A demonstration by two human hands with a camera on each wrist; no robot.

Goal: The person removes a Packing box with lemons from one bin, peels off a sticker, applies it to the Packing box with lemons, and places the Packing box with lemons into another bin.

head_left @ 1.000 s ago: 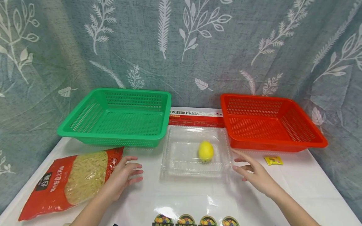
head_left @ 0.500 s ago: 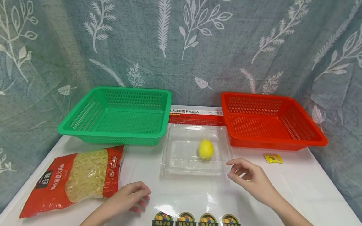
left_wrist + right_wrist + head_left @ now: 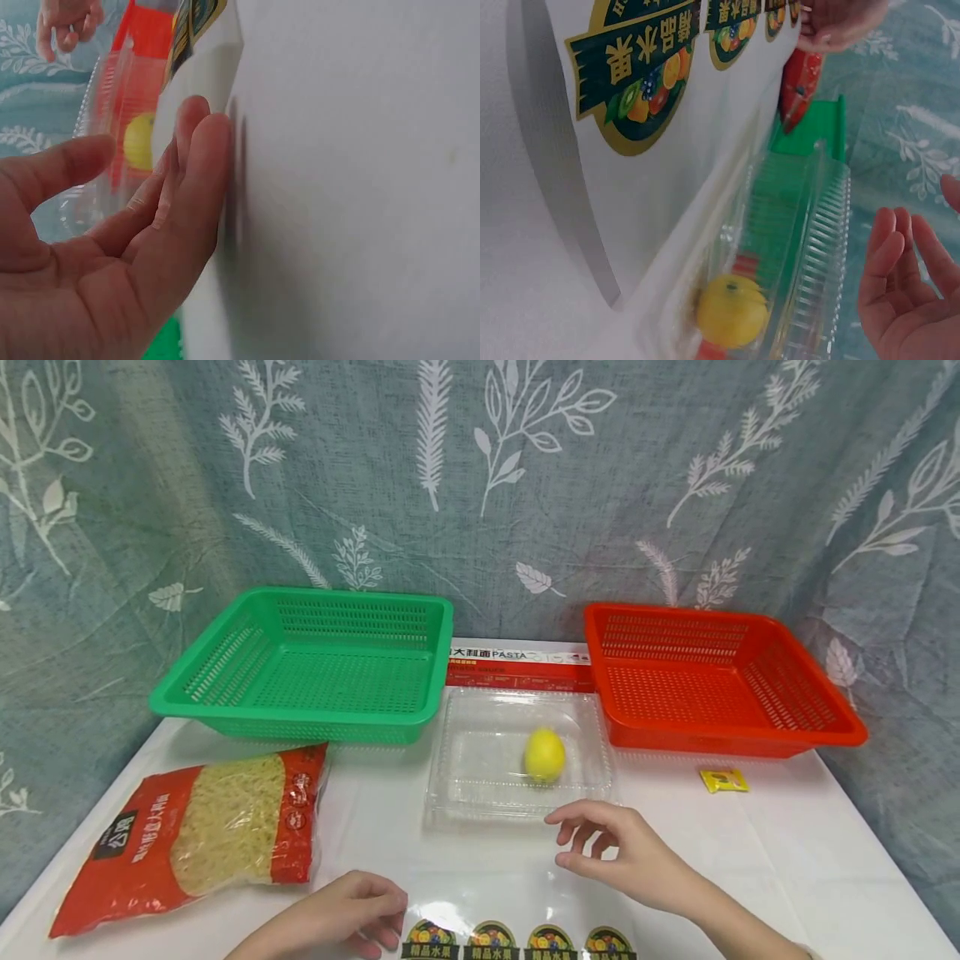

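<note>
My left hand [image 3: 352, 910] is low on the table at the left edge of a glossy sheet of fruit-picture labels [image 3: 491, 941]. In the left wrist view its thumb stands apart from its fingers [image 3: 202, 165], with nothing between them. Over the upper right part of the sheet, my right hand [image 3: 615, 852] hovers with loosely bent fingers and holds nothing. Just beyond it stands a clear plastic clamshell box [image 3: 480, 760] with a yellow lemon [image 3: 544, 755] in it. In the right wrist view the label sheet [image 3: 682, 142] is curled up off the table.
A green basket [image 3: 315, 727] stands at the back left, a red basket [image 3: 712, 739] at the back right. Between them lies a red and white pasta box [image 3: 525, 675]. The bag of pasta [image 3: 225, 827] lies at left, a small yellow packet [image 3: 724, 780] at right.
My left hand has come off the pasta bag's side toward the front, to the label sheet's left edge. My right hand has moved left and nearer, from beside the box to above the sheet.
</note>
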